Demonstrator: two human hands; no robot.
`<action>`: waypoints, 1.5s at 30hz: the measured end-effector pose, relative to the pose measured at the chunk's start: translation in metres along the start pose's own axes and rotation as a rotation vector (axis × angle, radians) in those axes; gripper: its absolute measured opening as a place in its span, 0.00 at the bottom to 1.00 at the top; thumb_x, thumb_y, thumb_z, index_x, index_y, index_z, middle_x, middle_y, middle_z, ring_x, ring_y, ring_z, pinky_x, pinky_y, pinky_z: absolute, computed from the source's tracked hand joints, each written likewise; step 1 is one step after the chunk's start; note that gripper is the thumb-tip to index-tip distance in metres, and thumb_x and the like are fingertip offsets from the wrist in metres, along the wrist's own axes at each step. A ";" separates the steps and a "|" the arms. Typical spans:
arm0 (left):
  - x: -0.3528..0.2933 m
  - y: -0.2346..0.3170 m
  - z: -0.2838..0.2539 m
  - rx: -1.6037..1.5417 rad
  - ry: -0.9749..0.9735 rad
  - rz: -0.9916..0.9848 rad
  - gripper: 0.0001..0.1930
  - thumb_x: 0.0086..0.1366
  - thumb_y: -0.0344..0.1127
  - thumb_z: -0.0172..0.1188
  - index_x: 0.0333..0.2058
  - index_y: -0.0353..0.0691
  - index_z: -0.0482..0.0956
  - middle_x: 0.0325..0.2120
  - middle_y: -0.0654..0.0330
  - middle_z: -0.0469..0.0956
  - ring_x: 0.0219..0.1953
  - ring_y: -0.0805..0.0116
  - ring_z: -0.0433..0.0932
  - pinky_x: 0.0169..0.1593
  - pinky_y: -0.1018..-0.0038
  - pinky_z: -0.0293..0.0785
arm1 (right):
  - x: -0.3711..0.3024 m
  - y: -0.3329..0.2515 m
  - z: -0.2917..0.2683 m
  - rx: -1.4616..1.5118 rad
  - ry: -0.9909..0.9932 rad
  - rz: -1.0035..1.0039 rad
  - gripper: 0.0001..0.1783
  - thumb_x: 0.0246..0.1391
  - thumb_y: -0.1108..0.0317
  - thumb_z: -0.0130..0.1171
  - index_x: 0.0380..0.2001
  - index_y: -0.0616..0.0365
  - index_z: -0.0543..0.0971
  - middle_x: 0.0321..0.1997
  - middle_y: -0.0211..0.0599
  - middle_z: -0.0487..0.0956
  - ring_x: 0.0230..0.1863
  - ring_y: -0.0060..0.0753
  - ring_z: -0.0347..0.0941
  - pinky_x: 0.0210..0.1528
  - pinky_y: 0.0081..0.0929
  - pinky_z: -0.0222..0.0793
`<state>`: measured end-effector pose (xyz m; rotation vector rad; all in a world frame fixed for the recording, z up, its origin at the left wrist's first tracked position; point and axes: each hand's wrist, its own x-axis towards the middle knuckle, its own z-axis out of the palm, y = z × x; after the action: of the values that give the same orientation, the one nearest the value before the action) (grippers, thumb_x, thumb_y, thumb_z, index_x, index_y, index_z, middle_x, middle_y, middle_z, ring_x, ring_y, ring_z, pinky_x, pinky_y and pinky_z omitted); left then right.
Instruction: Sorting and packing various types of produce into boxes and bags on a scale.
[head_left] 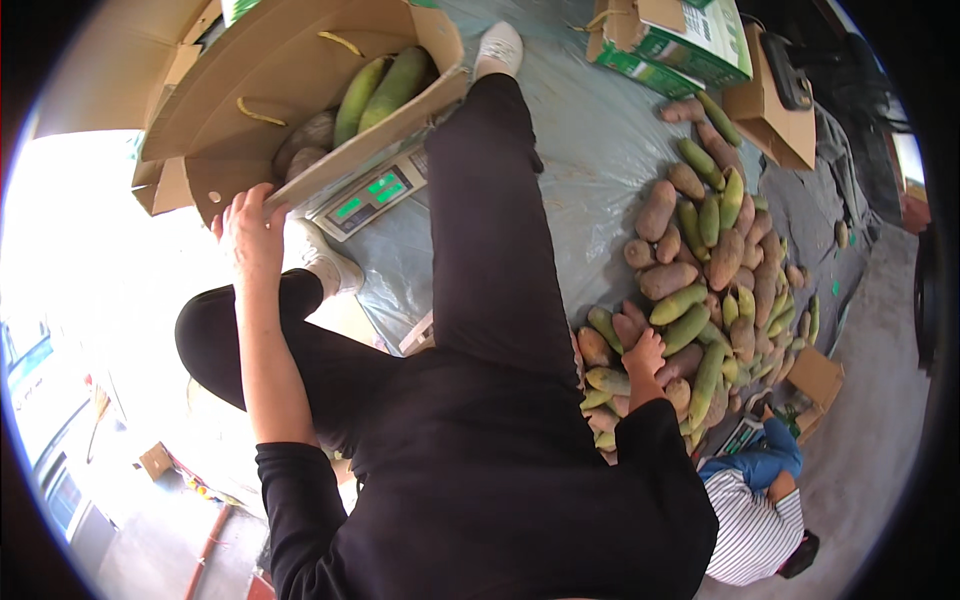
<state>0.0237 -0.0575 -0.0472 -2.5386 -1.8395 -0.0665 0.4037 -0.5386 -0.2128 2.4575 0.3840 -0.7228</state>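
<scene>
My left hand (252, 232) grips the near edge of an open cardboard box (225, 115), fingers curled over its rim. Inside the box lie large green elongated vegetables (395, 90) and brown roots (308, 140), partly hidden by the near wall. The box sits over a scale with lit green displays (368, 195). Off to the right, my right hand (646, 356) reaches into a pile of brown, sweet-potato-like roots (668, 281) and slender green vegetables (686, 328). Its fingers are curled down among them, next to a brown root (628, 330); what they hold is too small to make out.
Grey plastic sheeting (590, 160) covers the floor between box and pile. Green-and-white cartons (690, 45) and a brown box (775, 110) stand beyond the pile. At lower right, a person in a striped shirt (755, 520) sits near another scale (742, 435) and carton (815, 385).
</scene>
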 end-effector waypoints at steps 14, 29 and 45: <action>0.000 0.009 -0.012 0.006 -0.054 -0.049 0.13 0.55 0.38 0.61 0.41 0.47 0.77 0.37 0.61 0.77 0.46 0.60 0.73 0.59 0.53 0.57 | -0.034 -0.131 -0.211 0.689 0.569 -0.727 0.39 0.24 0.67 0.70 0.47 0.59 0.69 0.46 0.46 0.71 0.50 0.53 0.65 0.52 0.42 0.63; -0.004 0.006 -0.024 -0.054 -0.053 -0.040 0.15 0.53 0.36 0.62 0.41 0.46 0.77 0.37 0.61 0.76 0.47 0.60 0.72 0.59 0.52 0.56 | -0.198 -0.392 -0.397 0.397 0.574 -1.531 0.36 0.22 0.63 0.69 0.45 0.52 0.74 0.48 0.41 0.73 0.53 0.46 0.67 0.50 0.42 0.69; -0.012 0.000 -0.040 -0.159 -0.026 -0.073 0.16 0.54 0.37 0.62 0.42 0.45 0.77 0.38 0.61 0.76 0.47 0.59 0.72 0.59 0.50 0.56 | -0.159 -0.417 -0.386 0.828 0.033 -1.658 0.21 0.47 0.67 0.62 0.47 0.58 0.75 0.39 0.38 0.79 0.38 0.25 0.75 0.42 0.22 0.71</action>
<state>0.0185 -0.0699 -0.0077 -2.5838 -2.0127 -0.1886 0.2642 0.0023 -0.0251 2.2680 2.6797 -1.6317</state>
